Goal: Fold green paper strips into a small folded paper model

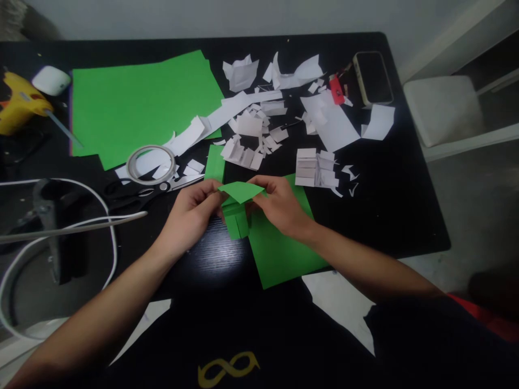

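Between my two hands is a small folded green paper piece (pixel 240 192) with a pointed flap on top and a narrow boxy part below. My left hand (pixel 195 210) pinches its left side between thumb and fingers. On the other side, my right hand (pixel 281 205) grips the right edge, its fingertips partly hidden behind the paper. A green paper sheet (pixel 279 248) lies under my right hand and forearm. Just beyond my left hand sits a green paper strip (pixel 214 162). Black-handled scissors (pixel 152 192) rest left of my left hand, blades toward it.
Large green sheets (pixel 141 102) cover the back left, with a tape roll (pixel 128 165) at their front edge. White paper scraps (pixel 249 125) spread across the middle. A yellow glue gun (pixel 24 102) and white cable (pixel 115 237) lie left; a phone (pixel 373 78) lies back right.
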`<state>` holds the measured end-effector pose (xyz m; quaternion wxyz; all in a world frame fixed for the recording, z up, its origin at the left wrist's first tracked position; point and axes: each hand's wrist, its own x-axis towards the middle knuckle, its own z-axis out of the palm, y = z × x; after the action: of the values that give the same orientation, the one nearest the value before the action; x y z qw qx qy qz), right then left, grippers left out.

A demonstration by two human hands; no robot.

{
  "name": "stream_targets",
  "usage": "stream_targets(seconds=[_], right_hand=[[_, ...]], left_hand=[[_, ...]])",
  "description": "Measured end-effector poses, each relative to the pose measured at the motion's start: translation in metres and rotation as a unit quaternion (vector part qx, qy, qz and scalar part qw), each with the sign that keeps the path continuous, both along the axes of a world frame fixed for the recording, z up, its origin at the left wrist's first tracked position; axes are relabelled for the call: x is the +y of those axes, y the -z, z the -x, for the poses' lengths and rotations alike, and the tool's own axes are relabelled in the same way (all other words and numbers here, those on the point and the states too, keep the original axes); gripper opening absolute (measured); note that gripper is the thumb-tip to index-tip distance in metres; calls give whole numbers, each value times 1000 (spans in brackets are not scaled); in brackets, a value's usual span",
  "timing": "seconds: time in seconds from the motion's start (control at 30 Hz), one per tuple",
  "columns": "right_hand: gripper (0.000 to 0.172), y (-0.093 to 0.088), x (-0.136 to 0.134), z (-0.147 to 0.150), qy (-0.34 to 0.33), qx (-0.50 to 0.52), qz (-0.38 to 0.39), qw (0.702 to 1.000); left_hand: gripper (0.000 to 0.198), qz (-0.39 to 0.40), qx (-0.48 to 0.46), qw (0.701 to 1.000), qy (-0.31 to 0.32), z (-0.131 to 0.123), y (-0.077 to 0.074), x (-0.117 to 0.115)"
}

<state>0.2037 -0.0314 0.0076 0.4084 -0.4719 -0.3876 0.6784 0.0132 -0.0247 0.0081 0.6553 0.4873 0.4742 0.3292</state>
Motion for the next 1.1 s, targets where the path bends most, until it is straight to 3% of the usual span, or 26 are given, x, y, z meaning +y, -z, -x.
stream_targets(seconds=[0.5, 0.87, 1.1], right_hand=[[31, 2, -1, 2, 5, 10, 16, 1000], [31, 5, -1, 4, 17, 28, 22, 999], [30, 9, 0, 5, 23, 36, 24, 999]], left_hand=[[17, -30, 25, 999, -10, -2, 0, 2], [10, 3, 8, 1000, -13, -1, 1, 3], [17, -16, 30, 999, -17, -3, 1, 2]])
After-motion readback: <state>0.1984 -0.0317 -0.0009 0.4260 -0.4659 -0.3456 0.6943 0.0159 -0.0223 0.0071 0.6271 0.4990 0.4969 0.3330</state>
